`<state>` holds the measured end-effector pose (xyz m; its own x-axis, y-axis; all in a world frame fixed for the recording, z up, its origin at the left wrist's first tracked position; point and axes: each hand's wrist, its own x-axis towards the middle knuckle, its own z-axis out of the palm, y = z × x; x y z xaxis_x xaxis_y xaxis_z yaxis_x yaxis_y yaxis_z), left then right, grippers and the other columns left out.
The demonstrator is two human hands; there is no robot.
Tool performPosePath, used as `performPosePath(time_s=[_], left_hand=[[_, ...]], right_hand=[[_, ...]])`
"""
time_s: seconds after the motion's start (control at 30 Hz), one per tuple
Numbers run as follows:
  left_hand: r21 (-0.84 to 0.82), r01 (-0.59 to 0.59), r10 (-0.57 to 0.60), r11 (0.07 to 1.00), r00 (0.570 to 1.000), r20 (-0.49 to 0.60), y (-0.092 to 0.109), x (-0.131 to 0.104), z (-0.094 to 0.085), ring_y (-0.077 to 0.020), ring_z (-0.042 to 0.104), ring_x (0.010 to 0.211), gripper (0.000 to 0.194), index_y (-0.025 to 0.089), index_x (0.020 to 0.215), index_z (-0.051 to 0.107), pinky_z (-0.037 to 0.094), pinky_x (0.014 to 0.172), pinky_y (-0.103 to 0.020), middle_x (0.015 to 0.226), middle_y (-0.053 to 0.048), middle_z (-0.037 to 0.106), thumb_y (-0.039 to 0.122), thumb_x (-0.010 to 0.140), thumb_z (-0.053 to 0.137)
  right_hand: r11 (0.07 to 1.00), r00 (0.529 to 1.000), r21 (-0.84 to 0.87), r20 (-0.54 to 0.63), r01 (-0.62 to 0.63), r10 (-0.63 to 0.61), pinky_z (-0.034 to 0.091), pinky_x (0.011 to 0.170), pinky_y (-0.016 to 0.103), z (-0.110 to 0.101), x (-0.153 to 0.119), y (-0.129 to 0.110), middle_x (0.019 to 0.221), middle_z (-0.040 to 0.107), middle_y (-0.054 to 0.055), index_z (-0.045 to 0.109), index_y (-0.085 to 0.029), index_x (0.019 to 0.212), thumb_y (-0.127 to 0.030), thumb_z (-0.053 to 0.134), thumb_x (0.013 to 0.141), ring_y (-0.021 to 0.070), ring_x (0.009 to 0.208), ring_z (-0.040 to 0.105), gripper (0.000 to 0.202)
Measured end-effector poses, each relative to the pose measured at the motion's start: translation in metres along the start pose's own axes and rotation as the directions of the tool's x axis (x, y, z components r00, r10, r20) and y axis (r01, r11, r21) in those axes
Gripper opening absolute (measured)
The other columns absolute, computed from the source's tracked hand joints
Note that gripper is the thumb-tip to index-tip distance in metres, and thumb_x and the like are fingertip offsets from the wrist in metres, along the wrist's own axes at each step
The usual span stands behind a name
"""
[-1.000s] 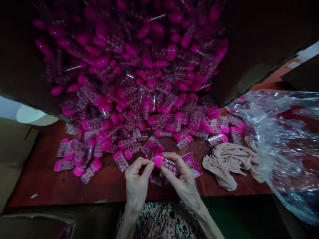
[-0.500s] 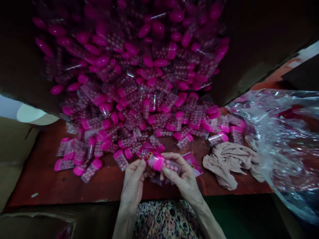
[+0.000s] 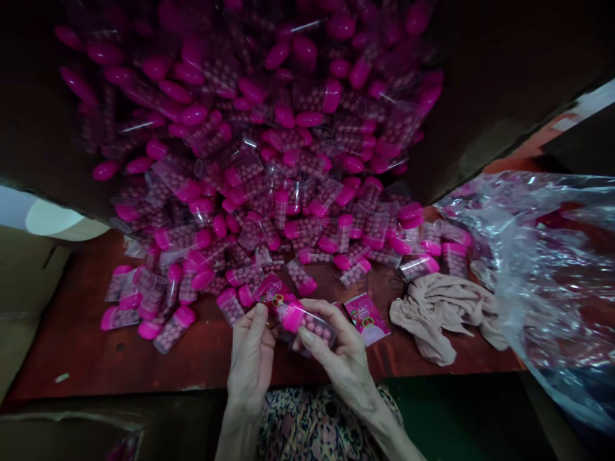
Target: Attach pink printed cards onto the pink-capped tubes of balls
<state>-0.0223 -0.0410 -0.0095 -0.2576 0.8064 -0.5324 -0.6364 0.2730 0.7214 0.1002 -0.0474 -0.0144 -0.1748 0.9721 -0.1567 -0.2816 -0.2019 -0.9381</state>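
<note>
My right hand point(image 3: 343, 352) is closed around a small clear candy bottle point(image 3: 317, 326) full of pink balls, its pink cap pointing left. A printed pink plastic label sleeve point(image 3: 273, 291) sits at the cap end. Whether the cap is inside the sleeve or only against it, I cannot tell. My left hand point(image 3: 251, 349) pinches the sleeve's lower left edge between thumb and fingers. Another printed label point(image 3: 368, 319) lies flat on the red table point(image 3: 202, 358), just right of my right hand. Part of what is beneath the held bottle is hidden by my fingers.
A large heap of similar candy bottles point(image 3: 250, 166) spills from a dark box onto the table. At right are a crumpled beige cloth point(image 3: 437, 314) and a clear plastic bag point(image 3: 552, 275). Cardboard point(image 3: 29, 307) stands at the left.
Both hands have moved slightly left with the bottle and sleeve. The bottle has tilted more, its base lower to the right. More of the loose label on the table shows.
</note>
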Motion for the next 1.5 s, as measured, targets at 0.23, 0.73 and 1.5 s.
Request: performPosePath(time_s=[0.23,0.73,1.5], left_hand=[[0.003,0.053,-0.053,0.999,0.998,-0.038,0.004,0.001,0.002,-0.0088,0.057,0.051,0.017,0.013,0.059,0.066,0.047,0.053,-0.020,0.058,0.000,0.067,0.022,0.054,0.079],[-0.033,-0.031,0.028,0.999,0.996,-0.089,0.003,-0.001,0.004,-0.0072,0.057,0.047,0.021,0.012,0.057,0.063,0.047,0.049,-0.016,0.055,0.000,0.066,0.024,0.053,0.080],[0.135,-0.172,0.194,0.976,0.967,-0.165,-0.004,-0.005,-0.001,-0.0081,0.059,0.051,0.014,0.014,0.062,0.066,0.049,0.054,-0.018,0.059,0.001,0.069,0.019,0.056,0.078]], right_hand=[[0.999,1.000,-0.032,-0.012,-0.004,0.004,0.053,0.062,0.020,-0.005,0.000,0.003,0.096,0.059,0.000,0.058,-0.028,0.108,-0.024,0.060,0.082,0.0077,0.065,0.060,0.026],[0.999,0.994,-0.003,-0.105,0.034,-0.034,0.052,0.061,0.018,0.007,-0.002,0.011,0.080,0.063,-0.002,0.056,-0.027,0.108,-0.024,0.058,0.085,0.0074,0.062,0.060,0.023],[0.953,0.968,-0.225,-0.104,0.202,-0.230,0.052,0.065,0.020,0.008,-0.004,0.015,0.096,0.060,-0.001,0.056,-0.030,0.110,-0.018,0.055,0.085,0.0077,0.065,0.061,0.027]])
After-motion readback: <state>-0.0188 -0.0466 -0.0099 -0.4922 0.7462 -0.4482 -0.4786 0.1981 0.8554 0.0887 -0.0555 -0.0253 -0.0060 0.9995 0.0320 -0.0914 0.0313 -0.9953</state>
